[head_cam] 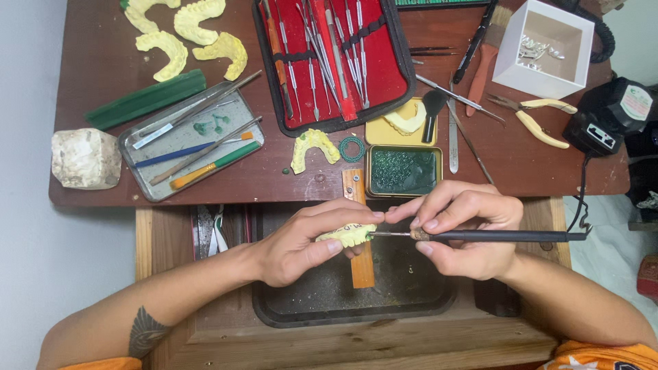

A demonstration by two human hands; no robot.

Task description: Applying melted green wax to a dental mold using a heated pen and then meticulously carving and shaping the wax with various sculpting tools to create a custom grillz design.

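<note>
Setting: brown wooden counter (103, 75) is lying against a pale wall, with a dark tray (411, 301) sitting in the open drawer below.
Cast in hand: one yellow dental cast (348, 234) is sitting over the tray, above a wooden peg (362, 264).
Left hand (301, 243): fingers are clenching around that cast.
Right hand (466, 229): fingers are pinching one dark-handled wax tool (480, 236), its metal tip touching the cast.
Other casts: four are lying at the counter's far left (185, 34), one (314, 147) near the middle, one in the yellow lid (404, 123).
Tins: one green wax tin (403, 171).
Instrument case: one red-lined case (336, 62), holding many steel tools.
Metal tray: one (144, 140), carrying several instruments.
Pliers: one yellow-handled pair (541, 116).
White box: one (545, 48).
</note>
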